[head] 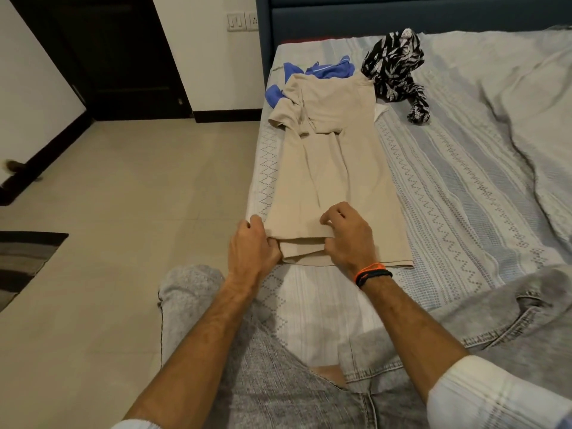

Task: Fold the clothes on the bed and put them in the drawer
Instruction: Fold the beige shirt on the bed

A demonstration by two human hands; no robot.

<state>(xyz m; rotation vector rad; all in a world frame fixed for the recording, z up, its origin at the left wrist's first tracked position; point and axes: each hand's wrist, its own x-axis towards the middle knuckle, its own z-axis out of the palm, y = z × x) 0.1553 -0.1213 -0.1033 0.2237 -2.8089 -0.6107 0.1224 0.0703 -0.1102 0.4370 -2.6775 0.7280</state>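
Low in the centre of the frame, the left hand (252, 246) and right hand (346, 235) are both pinching the near hem of a long beige cotton garment (328, 181), which is lying lengthwise on the grey striped bed (464, 196). Beyond it, toward the upper centre, a blue garment (331, 69) and a crumpled black-and-white patterned cloth (394, 65) are lying on the bed.

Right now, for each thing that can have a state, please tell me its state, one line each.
beige shirt: laid flat lengthwise, sides folded in, near hem held in both hands
left hand: grips the hem's left corner
right hand: pinches the hem's middle
blue garment: unfolded, partly under the beige shirt
black-and-white garment: crumpled, unfolded
bed sheet: spread, wrinkled on the far right
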